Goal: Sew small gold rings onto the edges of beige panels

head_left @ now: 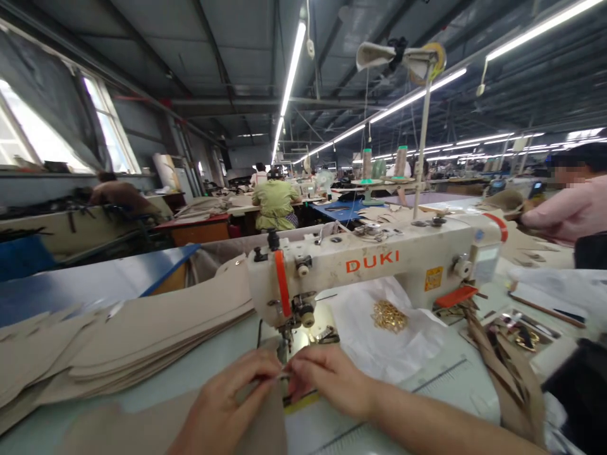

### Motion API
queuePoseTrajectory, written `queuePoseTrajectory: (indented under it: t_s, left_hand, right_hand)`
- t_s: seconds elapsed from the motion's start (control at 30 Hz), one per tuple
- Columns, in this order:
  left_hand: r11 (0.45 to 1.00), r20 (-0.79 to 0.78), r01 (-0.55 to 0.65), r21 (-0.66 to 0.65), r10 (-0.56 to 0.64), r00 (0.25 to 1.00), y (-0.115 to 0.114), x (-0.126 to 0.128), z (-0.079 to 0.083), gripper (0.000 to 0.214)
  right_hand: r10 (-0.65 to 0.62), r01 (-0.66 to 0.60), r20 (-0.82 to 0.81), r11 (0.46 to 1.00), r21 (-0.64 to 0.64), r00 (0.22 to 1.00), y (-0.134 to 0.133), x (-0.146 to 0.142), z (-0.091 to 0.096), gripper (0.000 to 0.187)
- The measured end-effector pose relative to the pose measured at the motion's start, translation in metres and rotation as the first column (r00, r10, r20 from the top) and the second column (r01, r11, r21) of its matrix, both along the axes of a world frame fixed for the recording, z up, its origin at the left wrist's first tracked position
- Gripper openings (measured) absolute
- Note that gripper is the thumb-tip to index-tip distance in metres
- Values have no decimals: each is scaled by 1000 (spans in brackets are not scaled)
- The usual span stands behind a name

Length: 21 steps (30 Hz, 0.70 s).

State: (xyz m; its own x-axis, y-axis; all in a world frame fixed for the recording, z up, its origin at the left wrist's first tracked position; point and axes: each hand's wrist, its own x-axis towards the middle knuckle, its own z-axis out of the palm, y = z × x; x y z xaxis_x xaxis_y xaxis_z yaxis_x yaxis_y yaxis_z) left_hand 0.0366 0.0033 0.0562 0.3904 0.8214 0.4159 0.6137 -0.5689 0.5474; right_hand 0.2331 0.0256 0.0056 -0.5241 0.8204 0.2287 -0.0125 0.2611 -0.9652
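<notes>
Our left hand (232, 398) and right hand (329, 379) meet, pinching a small bit (283, 376) we cannot make out, just before the sewing machine's (374, 265) presser foot (287, 332). A tan panel (258, 426) lies beneath them near the table's (417, 404) front edge. This close work calls for steady fingers.

1. Bright, even light fell from overhead fluorescent tubes (291, 69).
2. Windows (110, 123) on the left glared, blown out to white.
3. Shadows lay faint and soft on the table (156, 360).
4. Wide-angle distortion bent the ceiling beams (142, 57) near the edges.
5. Far workers (275, 205) blurred; the left hand (227, 398) and right hand (332, 379) looked slightly soft.
</notes>
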Motion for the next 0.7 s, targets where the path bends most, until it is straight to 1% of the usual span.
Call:
queuePoseTrajectory:
  t_s: [0.03, 0.07, 0.13, 0.2, 0.23, 0.3, 0.37, 0.4, 0.43, 0.5, 0.57, 0.6, 0.63, 0.67, 0.7]
  left_hand:
    - [1000, 8, 6, -11, -6, 1000, 2, 2, 1, 17]
    - [1000, 18, 1, -10, -1, 1000, 4, 3, 0, 16]
    - [1000, 30, -7, -7, 8, 1000, 6, 0, -4, 16]
    - [1000, 33, -13, -15, 13, 999, 6, -6, -9, 17]
    - [999, 33, -34, -29, 35, 999, 6, -9, -11, 17]
    - [990, 47, -118, -77, 122, 991, 7, -13, -13, 17]
    - [968, 70, -194, -158, 207, 976, 9, -14, -12, 20]
    - [957, 79, -198, -211, 218, 973, 10, -14, -11, 22]
    - [948, 86, -168, -271, 198, 976, 12, -12, -10, 25]
    - [923, 94, -52, -380, 95, 991, 15, -7, -11, 28]
    - [902, 79, 35, -430, -1, 997, 18, -1, -14, 28]
    - [900, 63, 47, -433, -22, 998, 20, 1, -17, 28]
    - [902, 51, 44, -429, -24, 998, 22, 3, -20, 28]
    - [903, 49, 36, -428, -17, 999, 24, 3, -24, 29]
    - [899, 64, 32, -436, -5, 998, 27, 2, -27, 29]
  right_hand:
    - [15, -22, -69, 995, -99, 997, 4, -1, -3, 45]
    - [20, -42, -128, 984, -171, 992, 7, -2, -6, 46]
    - [9, -59, -204, 968, -244, 979, 11, -5, -10, 47]
    - [-16, -47, -229, 962, -268, 973, 12, -7, -11, 44]
    - [-32, -33, -230, 962, -270, 973, 11, -8, -10, 42]
    - [-69, 6, -222, 962, -271, 973, 10, -10, -9, 40]
    - [-110, 50, -212, 961, -273, 971, 8, -11, -8, 39]
    - [-127, 67, -207, 960, -271, 970, 8, -11, -8, 38]
    - [-139, 82, -203, 960, -268, 969, 8, -12, -8, 37]
    - [-150, 99, -193, 963, -249, 970, 8, -13, -10, 34]
    - [-157, 118, -174, 969, -215, 972, 9, -13, -11, 30]
    - [-164, 134, -153, 972, -193, 974, 9, -13, -11, 27]
    - [-174, 156, -115, 976, -152, 978, 8, -12, -10, 24]
    - [-178, 174, -50, 981, -81, 983, 6, -10, -7, 20]
    - [-175, 175, 43, 984, 22, 984, 3, -7, -1, 18]
